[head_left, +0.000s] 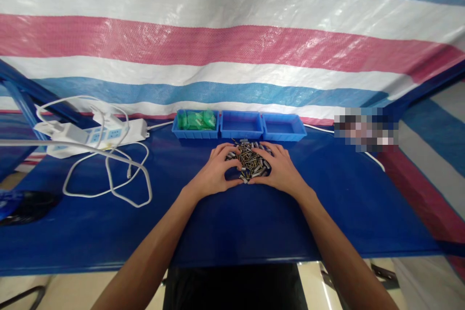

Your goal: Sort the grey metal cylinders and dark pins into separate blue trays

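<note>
A pile of small metal parts, some like screws and some like short silvery cylinders, lies on the blue table. Around its left side curves my left hand, fingers apart, touching the edge of the pile. My right hand cups the right side the same way, with its thumb near the left thumb at the front. Just behind the pile stand three blue bins in a row: the left bin holds green plastic bags, while the middle bin and right bin show bare bottoms.
A white power strip with plugs and a looped white cable lies on the left of the blue table. A dark object sits at the left edge. Striped sheeting hangs behind; a blurred-out patch covers something at right.
</note>
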### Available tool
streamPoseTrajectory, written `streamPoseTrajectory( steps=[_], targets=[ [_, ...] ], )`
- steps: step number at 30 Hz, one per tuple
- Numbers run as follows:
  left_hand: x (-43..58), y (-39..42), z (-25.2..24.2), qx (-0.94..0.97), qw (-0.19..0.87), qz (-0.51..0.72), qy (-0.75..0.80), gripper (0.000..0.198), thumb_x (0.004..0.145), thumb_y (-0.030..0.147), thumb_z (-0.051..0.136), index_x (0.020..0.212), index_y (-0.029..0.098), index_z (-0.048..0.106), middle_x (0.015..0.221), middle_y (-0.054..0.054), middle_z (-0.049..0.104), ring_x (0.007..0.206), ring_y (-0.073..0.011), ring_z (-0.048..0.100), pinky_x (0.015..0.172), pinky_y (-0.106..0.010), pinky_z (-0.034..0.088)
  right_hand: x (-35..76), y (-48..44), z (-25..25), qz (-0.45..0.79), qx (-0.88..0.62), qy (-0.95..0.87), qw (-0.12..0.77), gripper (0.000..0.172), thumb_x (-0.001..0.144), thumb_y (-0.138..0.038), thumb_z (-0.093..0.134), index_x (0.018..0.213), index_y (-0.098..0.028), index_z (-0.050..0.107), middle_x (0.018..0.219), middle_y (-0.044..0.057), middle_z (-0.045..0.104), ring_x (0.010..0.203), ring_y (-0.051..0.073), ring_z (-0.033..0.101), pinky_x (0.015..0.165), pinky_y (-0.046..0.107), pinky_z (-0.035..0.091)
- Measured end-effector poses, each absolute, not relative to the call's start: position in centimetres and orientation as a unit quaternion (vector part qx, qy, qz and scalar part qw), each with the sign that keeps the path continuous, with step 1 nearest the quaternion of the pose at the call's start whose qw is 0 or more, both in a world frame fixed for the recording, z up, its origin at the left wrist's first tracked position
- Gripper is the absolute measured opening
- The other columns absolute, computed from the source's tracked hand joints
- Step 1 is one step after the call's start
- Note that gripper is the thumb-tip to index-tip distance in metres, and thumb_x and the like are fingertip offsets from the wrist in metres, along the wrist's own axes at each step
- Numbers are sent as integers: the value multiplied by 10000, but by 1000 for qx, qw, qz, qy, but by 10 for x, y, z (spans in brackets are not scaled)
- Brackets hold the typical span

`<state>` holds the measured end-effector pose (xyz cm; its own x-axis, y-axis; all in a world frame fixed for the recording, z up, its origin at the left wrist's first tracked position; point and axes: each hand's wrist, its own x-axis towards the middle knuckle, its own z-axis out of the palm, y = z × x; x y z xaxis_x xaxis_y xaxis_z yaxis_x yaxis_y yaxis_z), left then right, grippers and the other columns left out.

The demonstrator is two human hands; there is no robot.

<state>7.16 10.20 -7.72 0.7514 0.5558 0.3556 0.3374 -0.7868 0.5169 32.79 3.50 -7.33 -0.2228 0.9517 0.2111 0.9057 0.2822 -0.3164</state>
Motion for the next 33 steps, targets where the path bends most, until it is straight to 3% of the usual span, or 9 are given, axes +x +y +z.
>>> streamPoseTrajectory(
  steps=[7, 20, 26, 33],
  targets=[
    [67, 106, -79, 914, 213, 255, 234, 146, 834, 337, 834, 929, 244, 776, 1352, -102, 604, 1405, -349, 426, 1159, -571, 400, 316, 62, -62, 83, -545, -800, 236, 745, 695, -626, 888, 1295, -231, 688, 1313, 149, 601, 1151, 356, 593, 1046, 544, 496],
    [64, 109, -75, 916, 194, 260, 235, 87, 955, 301, 706, 996, 228, 731, 1231, -95, 673, 1327, -303, 501, 1131, -517, 429, 319, 49, -79, 125, -539, -753, 356, 328, 833, -339, 813, 1141, -262, 729, 1163, 99, 652, 1112, 295, 648, 1006, 472, 548],
    [63, 110, -70, 867, 248, 326, 285, 132, 991, 309, 663, 1063, 205, 702, 1038, -70, 745, 1047, -233, 649, 964, -398, 537, 314, 48, -72, 99, -539, -740, 390, 152, 930, -289, 697, 1066, -241, 744, 1057, 90, 719, 1025, 264, 682, 942, 426, 556],
    [70, 105, -69, 769, 333, 418, 351, 173, 887, 359, 794, 969, 206, 782, 949, -48, 797, 824, -185, 722, 824, -321, 589, 308, 48, -72, 144, -552, -721, 393, 156, 962, -285, 631, 1059, -236, 743, 910, 56, 767, 777, 214, 700, 762, 363, 562]
  ],
)
